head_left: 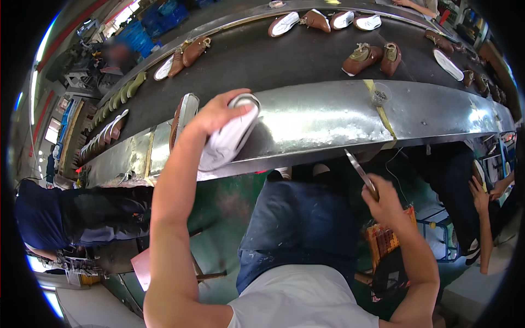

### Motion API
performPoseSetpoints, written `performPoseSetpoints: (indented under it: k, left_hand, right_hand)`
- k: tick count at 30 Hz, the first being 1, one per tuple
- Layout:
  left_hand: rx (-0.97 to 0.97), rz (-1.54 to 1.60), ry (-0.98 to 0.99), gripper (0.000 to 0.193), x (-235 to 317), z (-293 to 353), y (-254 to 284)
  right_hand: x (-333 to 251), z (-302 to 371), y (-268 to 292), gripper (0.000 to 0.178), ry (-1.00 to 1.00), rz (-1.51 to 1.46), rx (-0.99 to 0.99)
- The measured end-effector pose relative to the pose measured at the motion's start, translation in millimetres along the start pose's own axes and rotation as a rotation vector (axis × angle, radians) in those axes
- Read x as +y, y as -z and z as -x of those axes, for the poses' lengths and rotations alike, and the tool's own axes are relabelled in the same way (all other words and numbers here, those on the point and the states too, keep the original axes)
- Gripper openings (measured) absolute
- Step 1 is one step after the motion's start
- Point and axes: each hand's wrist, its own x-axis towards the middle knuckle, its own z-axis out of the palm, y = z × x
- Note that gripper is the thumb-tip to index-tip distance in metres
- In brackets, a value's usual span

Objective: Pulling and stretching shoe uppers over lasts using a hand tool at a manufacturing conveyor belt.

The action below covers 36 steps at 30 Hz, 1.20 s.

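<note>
My left hand [217, 113] is closed around one end of a shoe [232, 136], whose white sole faces up toward me. The shoe is tilted over the metal ledge [306, 117] of a workbench. Lower and to the right, my right hand [386, 201] grips a slim metal hand tool [358, 170] with a narrow tip pointing up and left; its exact kind is unclear. The tool stays apart from the shoe, just below the ledge's front edge. Beside my left wrist, a brown shoe with a white sole [186, 115] rests on its side.
Behind the ledge runs a dark conveyor belt [262, 65] bearing several brown shoes [363, 59] and white-soled ones. A clear cup of small pieces [380, 96] sits on the ledge. Other people stand close on the left [82, 213] and right [445, 186].
</note>
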Motion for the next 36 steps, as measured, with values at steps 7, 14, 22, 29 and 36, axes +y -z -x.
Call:
performPoseSetpoints:
  k: [7,14,22,29,36]
  left_hand:
    - [-0.024,1.021,-0.142,0.078,-24,127,-180]
    - [-0.127,1.017,0.008,0.071,-61,135,-268]
    - [0.016,0.642,-0.202,0.063,-77,137,-269]
    - [-0.110,0.462,-0.159,0.053,-62,131,-250]
    - [-0.061,0.662,-0.098,0.040,-95,111,-262]
  right_hand:
    - [-27,53,-40,0.028,-0.337,-0.408,-0.269]
    - [-41,62,-52,0.033,-0.344,-0.376,-0.585]
    - [-33,50,-55,0.029,-0.584,-0.883,-0.720]
    - [-45,10,-41,0.021,-0.754,-0.820,-0.859]
    - [1,36,-136,0.021,-0.193,-0.220,-0.354]
